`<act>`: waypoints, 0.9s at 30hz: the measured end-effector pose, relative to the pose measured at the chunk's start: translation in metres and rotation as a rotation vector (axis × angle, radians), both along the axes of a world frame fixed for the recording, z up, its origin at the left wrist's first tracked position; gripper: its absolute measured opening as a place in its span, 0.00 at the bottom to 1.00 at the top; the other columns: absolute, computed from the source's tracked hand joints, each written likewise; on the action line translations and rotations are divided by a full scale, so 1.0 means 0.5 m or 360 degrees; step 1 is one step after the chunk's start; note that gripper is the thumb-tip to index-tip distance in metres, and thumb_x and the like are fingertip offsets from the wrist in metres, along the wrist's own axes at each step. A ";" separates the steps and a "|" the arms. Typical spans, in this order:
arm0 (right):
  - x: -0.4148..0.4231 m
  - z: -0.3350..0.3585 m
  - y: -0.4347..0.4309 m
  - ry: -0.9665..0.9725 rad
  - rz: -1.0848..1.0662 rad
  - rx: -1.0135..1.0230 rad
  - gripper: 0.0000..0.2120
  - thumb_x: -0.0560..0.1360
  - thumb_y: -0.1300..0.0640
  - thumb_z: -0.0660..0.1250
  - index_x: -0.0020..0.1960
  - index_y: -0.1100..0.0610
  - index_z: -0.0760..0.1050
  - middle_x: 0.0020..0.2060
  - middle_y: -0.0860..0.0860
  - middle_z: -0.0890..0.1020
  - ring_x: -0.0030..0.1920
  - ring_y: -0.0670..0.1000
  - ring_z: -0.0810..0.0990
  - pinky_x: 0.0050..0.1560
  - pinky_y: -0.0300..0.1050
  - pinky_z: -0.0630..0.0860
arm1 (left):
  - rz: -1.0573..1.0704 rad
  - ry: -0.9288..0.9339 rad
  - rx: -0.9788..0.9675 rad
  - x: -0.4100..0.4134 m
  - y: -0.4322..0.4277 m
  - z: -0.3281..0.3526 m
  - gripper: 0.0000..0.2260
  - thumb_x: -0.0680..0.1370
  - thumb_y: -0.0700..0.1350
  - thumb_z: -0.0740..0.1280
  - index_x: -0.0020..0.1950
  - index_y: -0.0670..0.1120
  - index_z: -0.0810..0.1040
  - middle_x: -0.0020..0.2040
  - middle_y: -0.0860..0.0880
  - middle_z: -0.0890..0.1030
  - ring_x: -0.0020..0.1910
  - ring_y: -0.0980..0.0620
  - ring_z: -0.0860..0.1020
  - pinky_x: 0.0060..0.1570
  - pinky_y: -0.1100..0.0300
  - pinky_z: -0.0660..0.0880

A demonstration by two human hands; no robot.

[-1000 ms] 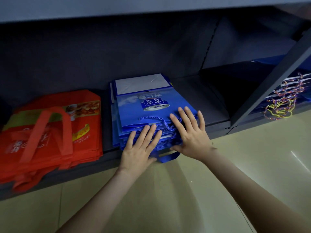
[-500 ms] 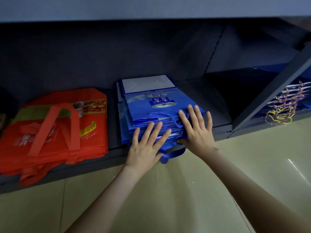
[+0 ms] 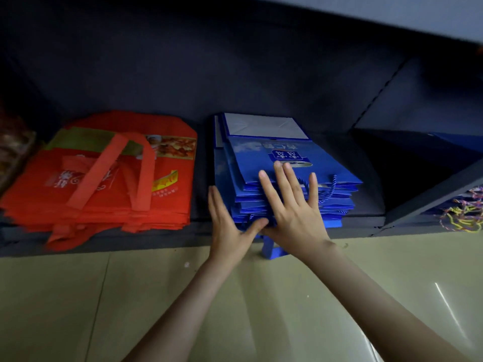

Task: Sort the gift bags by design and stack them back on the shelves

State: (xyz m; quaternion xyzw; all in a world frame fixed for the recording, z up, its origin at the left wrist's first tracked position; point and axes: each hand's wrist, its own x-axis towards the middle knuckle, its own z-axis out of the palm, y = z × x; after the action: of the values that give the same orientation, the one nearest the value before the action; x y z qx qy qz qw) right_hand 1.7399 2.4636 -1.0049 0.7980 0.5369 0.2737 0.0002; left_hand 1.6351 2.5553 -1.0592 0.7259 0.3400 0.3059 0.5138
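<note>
A stack of blue paper gift bags [image 3: 261, 152] with blue cord handles lies flat on the dark bottom shelf [image 3: 198, 231]. My right hand [image 3: 295, 205] lies flat on top of the stack's front part, fingers straight and spread. My left hand [image 3: 227, 223] presses its straight fingers against the stack's left front side, thumb at the front edge. A blue handle loop [image 3: 271, 248] hangs over the shelf edge below my hands. A stack of red fabric bags [image 3: 104, 176] with red strap handles lies to the left on the same shelf.
A slanted grey shelf upright [image 3: 431, 194] stands at the right, with multicoloured cord handles [image 3: 462, 218] of other bags behind it. A brownish item [image 3: 13, 145] shows at the far left. Glossy beige floor tiles [image 3: 78, 309] lie in front of the shelf.
My left hand has slid from the stack's front to its left side. My right hand has moved further up on top. The camera has tilted and shifted left.
</note>
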 end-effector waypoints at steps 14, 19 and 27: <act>0.047 -0.027 -0.012 -0.0037 0.0099 0.0034 0.51 0.63 0.41 0.75 0.75 0.57 0.52 0.67 0.60 0.66 0.65 0.60 0.67 0.65 0.61 0.61 | -0.0083 0.0081 0.0049 0.039 -0.012 -0.004 0.45 0.70 0.52 0.74 0.77 0.41 0.50 0.78 0.46 0.54 0.76 0.51 0.54 0.69 0.67 0.53; 0.043 -0.027 -0.015 0.0047 0.0108 0.0011 0.54 0.61 0.43 0.79 0.76 0.55 0.51 0.69 0.59 0.65 0.67 0.59 0.66 0.66 0.61 0.59 | -0.0123 0.0072 -0.0004 0.032 -0.010 0.012 0.46 0.71 0.51 0.74 0.78 0.44 0.48 0.78 0.47 0.54 0.76 0.52 0.53 0.72 0.60 0.56; 0.083 0.060 -0.100 0.0859 -0.0165 0.0367 0.35 0.73 0.34 0.54 0.77 0.41 0.49 0.75 0.44 0.53 0.76 0.46 0.47 0.72 0.49 0.38 | -0.0352 -0.0049 0.0215 -0.015 -0.008 0.097 0.49 0.62 0.76 0.61 0.74 0.62 0.38 0.73 0.61 0.33 0.73 0.61 0.32 0.73 0.51 0.37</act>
State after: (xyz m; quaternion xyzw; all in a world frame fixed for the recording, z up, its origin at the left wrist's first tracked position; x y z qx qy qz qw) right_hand 1.7814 2.4138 -0.9752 0.8631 0.4415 0.1104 -0.2191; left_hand 1.6278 2.5511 -1.0105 0.7871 0.2286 0.2808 0.4994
